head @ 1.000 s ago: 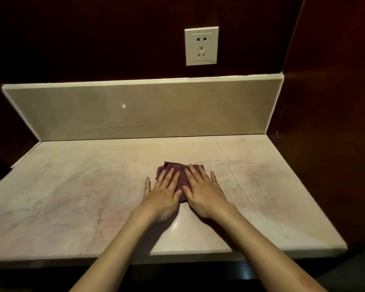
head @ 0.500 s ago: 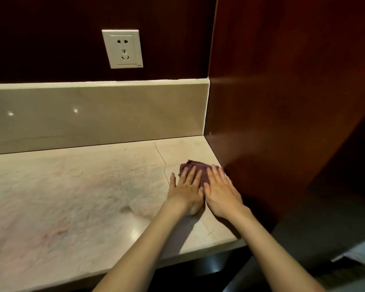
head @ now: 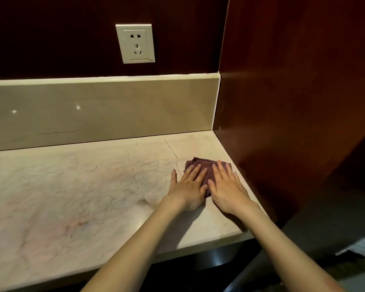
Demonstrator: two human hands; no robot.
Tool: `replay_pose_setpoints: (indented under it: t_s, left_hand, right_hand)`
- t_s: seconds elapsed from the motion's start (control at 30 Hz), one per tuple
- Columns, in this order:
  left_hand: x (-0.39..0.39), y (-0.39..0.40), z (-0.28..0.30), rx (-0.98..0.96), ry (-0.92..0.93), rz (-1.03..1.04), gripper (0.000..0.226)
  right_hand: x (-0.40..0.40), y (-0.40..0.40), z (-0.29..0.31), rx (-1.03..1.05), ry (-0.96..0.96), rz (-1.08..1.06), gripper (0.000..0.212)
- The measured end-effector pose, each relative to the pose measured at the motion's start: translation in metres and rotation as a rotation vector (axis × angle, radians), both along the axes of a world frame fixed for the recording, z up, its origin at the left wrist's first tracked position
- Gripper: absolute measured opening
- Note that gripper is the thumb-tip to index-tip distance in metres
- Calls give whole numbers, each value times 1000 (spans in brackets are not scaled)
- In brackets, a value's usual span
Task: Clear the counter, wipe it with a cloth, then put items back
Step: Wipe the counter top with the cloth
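Both hands flat on the cloth [head: 207, 171], which sits on the tabletop [head: 82, 186] at its far right end, just beside the wood side panel [head: 293, 102] and a bit fwd of the backsplash [head: 103, 110]. Left hand [head: 189, 187] lies palm-down w/ fingers straight and spread, fingertips on the cloth's left part, thumb out on bare stone; it curls round nothing, just presses. Right hand [head: 227, 187] same: straight fingers laid over the cloth's right part, heel of palm on the stone, no pinch or grip. Cloth is bunched/folded, dark maroon, mostly hidden under the fingers. No items on the surface in view, so I judge this the wipe stage, w/ put-back not yet started. Risks from here: w/ flat palms and no grip, the cloth can slide out or roll up under the fingers if the push changes direction fast, leaving skin wiping stone instead. Right-hand knuckles are near the panel, so a stroke further right prob jams fingers into it, and the corner strip along panel + backsplash may get missed since the wad is thick. A crack [head: 173, 153] runs from the back edge toward the left hand; the fabric could snag there or push grime in. Cloth looks small vs the slab, so the left stretch may get patchy coverage. Outlet [head: 135, 43] sits above on the wall; whether the cloth is wet, can't tell, but drips flicked up would be bad.
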State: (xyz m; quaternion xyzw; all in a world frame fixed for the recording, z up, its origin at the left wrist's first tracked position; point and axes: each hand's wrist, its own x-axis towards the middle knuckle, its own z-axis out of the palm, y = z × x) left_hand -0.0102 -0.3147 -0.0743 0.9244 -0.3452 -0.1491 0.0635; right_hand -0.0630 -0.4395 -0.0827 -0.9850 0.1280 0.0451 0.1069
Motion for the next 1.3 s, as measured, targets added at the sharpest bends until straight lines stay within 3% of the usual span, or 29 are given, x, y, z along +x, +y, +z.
replay_pose_setpoints:
  t_s: [0.27,0.77,1.07,1.3]
  left_hand:
    - [-6,98,-4,-54,-9,78,54]
    - [-35,329,1,97,-16,440,57]
    - [-46,319,-1,87,-21,462,58]
    - [-60,260,-5,64,-16,414,56]
  right_hand:
    - [1,88,0,58,-13,106,60]
    - [12,306,0,23,-18,509,64]
    - [4,295,-4,37,-42,551,63]
    - [-14,237,-2,21,-32,504,63]
